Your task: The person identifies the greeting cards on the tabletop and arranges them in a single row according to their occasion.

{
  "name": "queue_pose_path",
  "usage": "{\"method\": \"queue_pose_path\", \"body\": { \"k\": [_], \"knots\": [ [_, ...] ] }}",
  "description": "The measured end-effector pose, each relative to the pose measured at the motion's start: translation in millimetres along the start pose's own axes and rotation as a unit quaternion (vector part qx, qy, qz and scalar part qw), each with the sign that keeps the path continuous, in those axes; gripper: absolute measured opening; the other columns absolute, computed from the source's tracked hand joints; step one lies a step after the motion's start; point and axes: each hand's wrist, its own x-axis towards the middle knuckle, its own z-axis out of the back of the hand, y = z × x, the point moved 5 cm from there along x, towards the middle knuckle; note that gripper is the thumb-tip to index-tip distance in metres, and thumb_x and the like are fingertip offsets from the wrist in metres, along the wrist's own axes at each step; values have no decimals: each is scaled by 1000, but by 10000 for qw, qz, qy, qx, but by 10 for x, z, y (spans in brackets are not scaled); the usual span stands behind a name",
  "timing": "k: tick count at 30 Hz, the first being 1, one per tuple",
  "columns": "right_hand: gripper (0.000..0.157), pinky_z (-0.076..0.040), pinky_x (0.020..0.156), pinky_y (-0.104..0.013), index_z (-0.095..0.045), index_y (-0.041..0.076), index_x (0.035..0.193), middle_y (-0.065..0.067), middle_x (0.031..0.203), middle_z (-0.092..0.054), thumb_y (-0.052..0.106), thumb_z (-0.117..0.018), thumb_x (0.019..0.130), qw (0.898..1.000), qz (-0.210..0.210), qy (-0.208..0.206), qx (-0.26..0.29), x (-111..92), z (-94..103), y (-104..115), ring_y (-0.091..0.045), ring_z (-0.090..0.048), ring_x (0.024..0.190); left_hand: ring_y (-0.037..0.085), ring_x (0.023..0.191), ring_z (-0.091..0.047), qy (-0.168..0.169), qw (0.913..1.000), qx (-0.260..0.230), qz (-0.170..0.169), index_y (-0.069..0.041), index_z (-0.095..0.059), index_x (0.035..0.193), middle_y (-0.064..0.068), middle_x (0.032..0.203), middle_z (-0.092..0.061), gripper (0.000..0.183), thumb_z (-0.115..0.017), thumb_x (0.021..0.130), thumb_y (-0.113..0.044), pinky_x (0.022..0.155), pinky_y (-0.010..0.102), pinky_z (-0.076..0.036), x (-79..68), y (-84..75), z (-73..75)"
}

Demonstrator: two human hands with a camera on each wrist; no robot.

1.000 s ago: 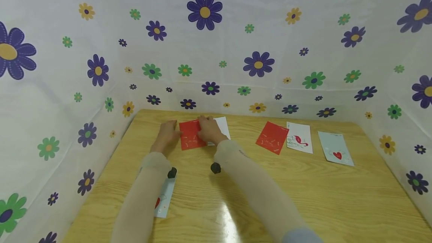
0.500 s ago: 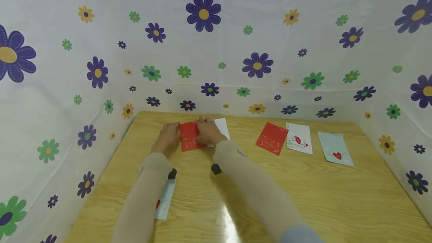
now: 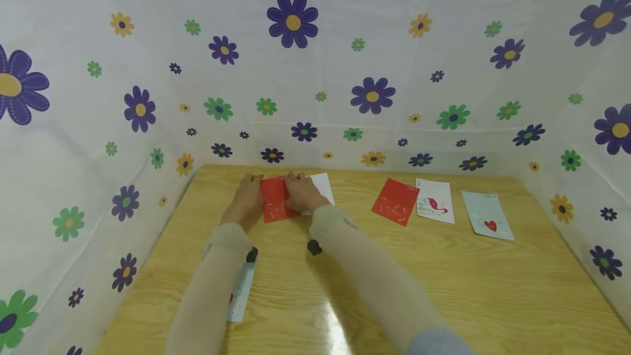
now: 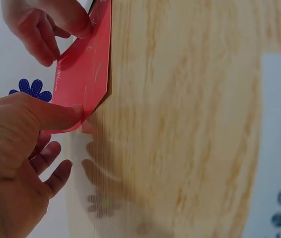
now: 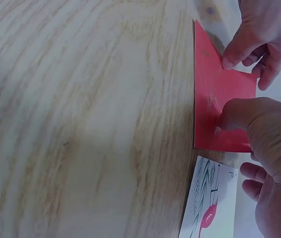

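A red card with pale markings lies near the table's back edge, between both hands. My left hand pinches its left side, thumb on top and fingers behind; that side bends up from the wood in the left wrist view. The right hand holds the card farther right, its thumb on the red face and its other fingers around the far edge. Beside it, partly hidden by the right hand, is a white card; the right wrist view shows a flamingo printed on it.
To the right lie another red card, overlapping a white flamingo card, and a light blue heart card. A second light blue card is partly covered by the left forearm. Flowered cloth walls the table on its back and sides.
The left hand's fingers have shifted slightly up and in over the red card's left side, and that side now lifts. The right hand stays almost in place.
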Motion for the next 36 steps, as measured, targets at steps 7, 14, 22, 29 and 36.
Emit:
{"method": "queue_pose_path", "body": {
  "k": [7,14,22,29,36],
  "knots": [
    [84,-23,123,-47,-27,6,162,-11,168,-26,32,-72,96,9999,96,-57,-110,-9,28,16,-32,-30,149,38,132,-36,-145,9996,-212,-141,1,-36,150,22,142,-33,62,-57,92,9,115,54,-34,-10,-24,12],
    [73,-30,120,-44,-40,1,154,-13,155,-43,18,-75,92,9983,234,-523,-142,-5,58,58,-30,-40,144,35,129,-43,-223,9988,-440,-18,-3,-34,147,19,141,-39,56,-49,95,10,113,52,-38,-27,0,-8],
    [62,-35,117,-38,-47,-1,149,-13,144,-51,10,-72,93,9952,283,-915,-215,13,-1,82,-27,-48,133,35,115,-56,-768,9959,-473,18,-1,-46,133,19,128,-54,33,-40,102,6,102,50,-48,-38,-3,31],
    [43,-43,112,-34,-52,0,142,-13,134,-55,3,-61,99,9904,168,-1358,213,-85,35,35,-26,-55,124,32,105,-56,-813,9917,-987,155,0,-52,126,16,117,-57,21,-46,106,-1,93,48,-51,-77,-43,74],
    [19,-54,92,-31,-67,2,121,-10,113,-68,5,-62,102,9700,127,-1957,1436,-164,272,18,-22,-65,103,35,109,-60,-1137,9883,-1003,-172,5,-58,125,22,119,-63,22,-53,104,2,97,47,-52,-92,-71,231]
  ]
}}
